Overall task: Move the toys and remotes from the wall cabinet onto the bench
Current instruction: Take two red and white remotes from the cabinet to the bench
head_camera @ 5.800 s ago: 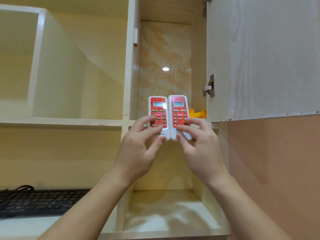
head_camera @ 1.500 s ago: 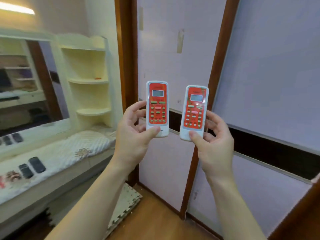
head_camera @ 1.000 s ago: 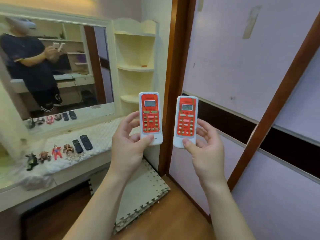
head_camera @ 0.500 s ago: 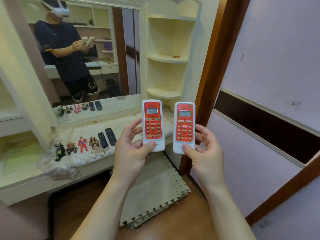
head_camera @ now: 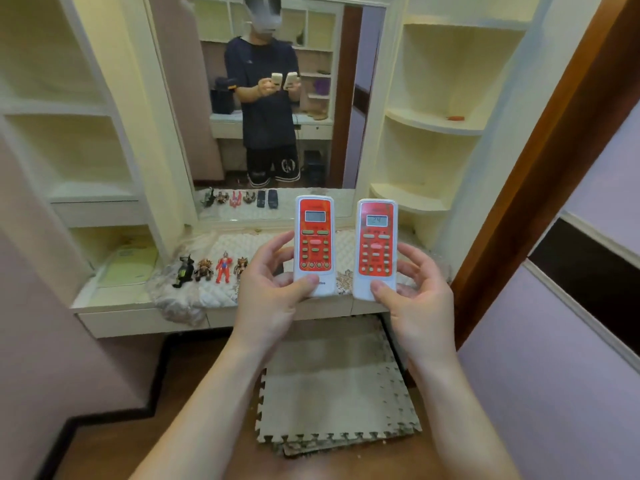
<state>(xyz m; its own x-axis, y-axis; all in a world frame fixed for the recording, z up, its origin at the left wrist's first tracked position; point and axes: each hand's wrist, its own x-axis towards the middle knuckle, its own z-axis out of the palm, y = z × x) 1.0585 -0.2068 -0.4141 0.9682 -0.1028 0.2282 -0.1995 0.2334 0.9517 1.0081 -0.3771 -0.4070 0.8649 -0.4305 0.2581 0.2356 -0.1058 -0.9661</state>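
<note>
My left hand [head_camera: 270, 292] grips a white remote with a red face [head_camera: 314, 244], held upright. My right hand [head_camera: 417, 289] grips a second red-faced remote [head_camera: 376, 247] beside it, also upright. Both are held in the air in front of the bench [head_camera: 138, 306], which is covered by a white quilted cloth. On the cloth stand several toy figures: a black one [head_camera: 183, 271], a brown one [head_camera: 203, 270], a red one [head_camera: 223, 268] and another brown one [head_camera: 241, 266]. My left hand hides whatever lies on the cloth behind it.
A large mirror [head_camera: 277, 98] above the bench reflects a person holding the remotes. Cream corner shelves [head_camera: 433, 126] stand to the right, open shelves [head_camera: 69, 150] to the left. A grey foam mat [head_camera: 332, 393] lies on the wooden floor. A lilac sliding door [head_camera: 571, 306] is on the right.
The view has swung left, from the cabinet to the door and now squarely onto the bench and mirror. Both hands still hold the remotes upright, and the bench looks closer.
</note>
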